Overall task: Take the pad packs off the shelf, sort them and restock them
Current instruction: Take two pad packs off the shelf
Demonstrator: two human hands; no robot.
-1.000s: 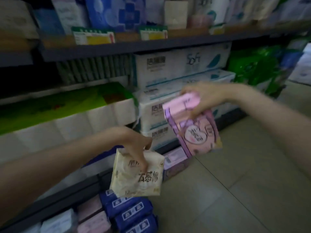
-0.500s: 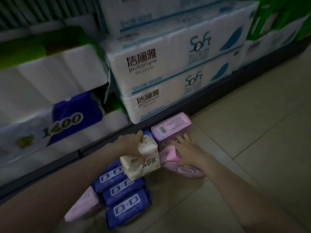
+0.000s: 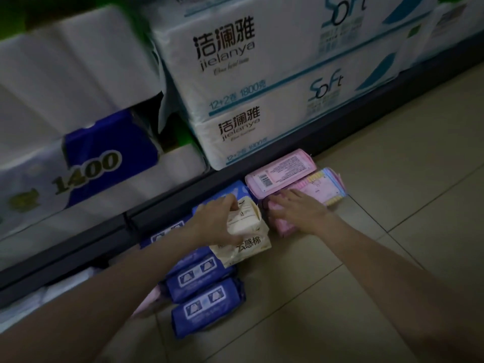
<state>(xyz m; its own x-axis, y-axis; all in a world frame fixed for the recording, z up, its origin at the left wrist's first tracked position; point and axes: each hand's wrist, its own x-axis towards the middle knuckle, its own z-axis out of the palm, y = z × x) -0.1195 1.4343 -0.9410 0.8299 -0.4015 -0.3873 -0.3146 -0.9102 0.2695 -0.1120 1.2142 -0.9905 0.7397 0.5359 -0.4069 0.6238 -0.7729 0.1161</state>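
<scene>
- A cream soft plastic pad pack with dark lettering (image 3: 245,233) sits low over the tiled floor (image 3: 366,231), atop a row of dark blue pad packs (image 3: 207,294).
- The left hand (image 3: 217,221) grips its top, fingers curled round the edge.
- Just to its right, the right hand (image 3: 296,210) lies flat on a pink pad pack (image 3: 281,227), fingers straight and slightly spread.
- Behind it, a pink flat pack with a barcode (image 3: 281,175) and a pale pink pack with yellow trim (image 3: 326,187) lie against the dark shelf base (image 3: 157,213).
- Above stand white tissue bundles printed "jielanya" (image 3: 262,82).
</scene>
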